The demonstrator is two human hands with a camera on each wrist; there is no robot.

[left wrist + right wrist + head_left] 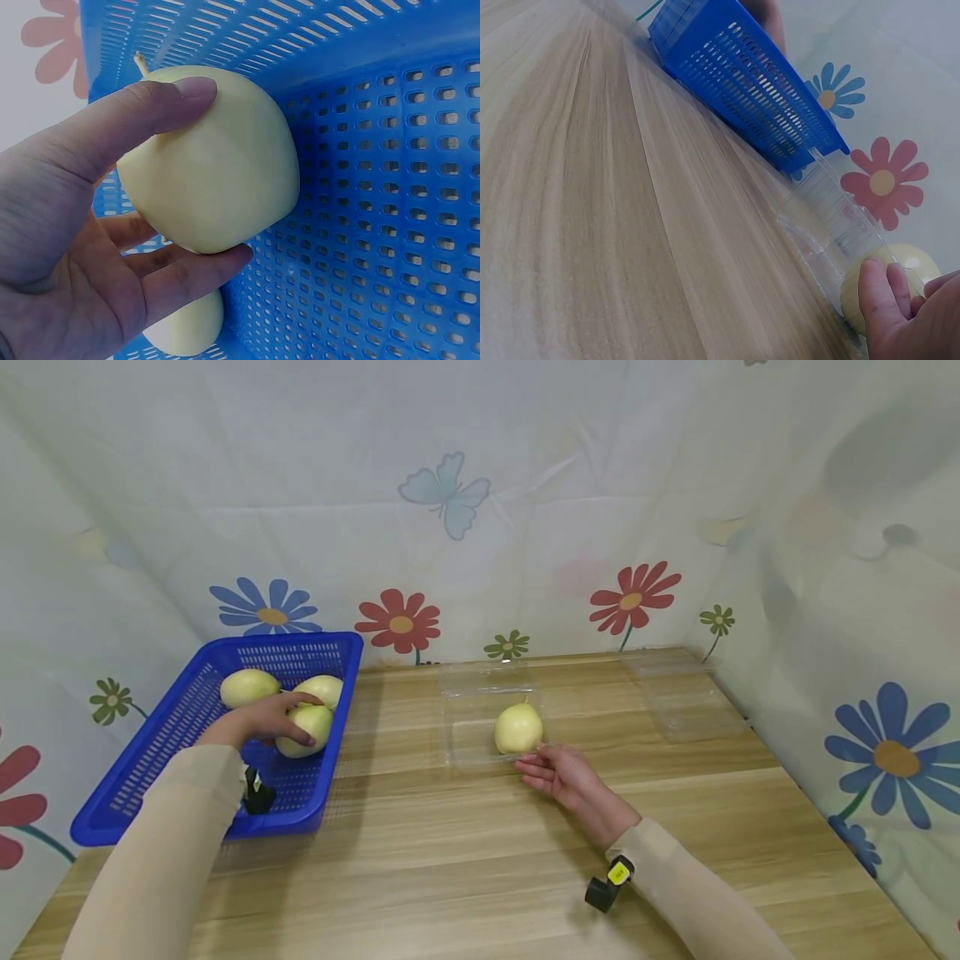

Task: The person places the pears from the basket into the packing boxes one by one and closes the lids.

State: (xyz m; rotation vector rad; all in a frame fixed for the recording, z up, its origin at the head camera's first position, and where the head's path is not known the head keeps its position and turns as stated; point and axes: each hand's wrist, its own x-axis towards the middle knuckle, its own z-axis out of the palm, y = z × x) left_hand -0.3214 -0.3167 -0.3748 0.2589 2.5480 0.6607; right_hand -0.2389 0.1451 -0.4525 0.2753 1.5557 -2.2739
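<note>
My left hand [262,718] reaches into a blue plastic basket [347,710] and grips a pale yellow pear [217,165], thumb on its upper side and fingers beneath. Two more pears sit in the basket, one [249,687] toward the back left and one [324,687] just behind the held fruit. In the middle of the table, a clear plastic box [472,747] has a single pear [517,729] at its right side, stem up. My right hand [570,785] pinches the box's near right corner, fingertips close beside that pear; the right wrist view shows the thumb [877,292] against the clear wall.
Another clear plastic container [682,697] lies at the back right of the wooden table [420,860]. A flower-printed curtain [525,568] hangs behind the table and along its sides. The basket's raised walls surround my left hand.
</note>
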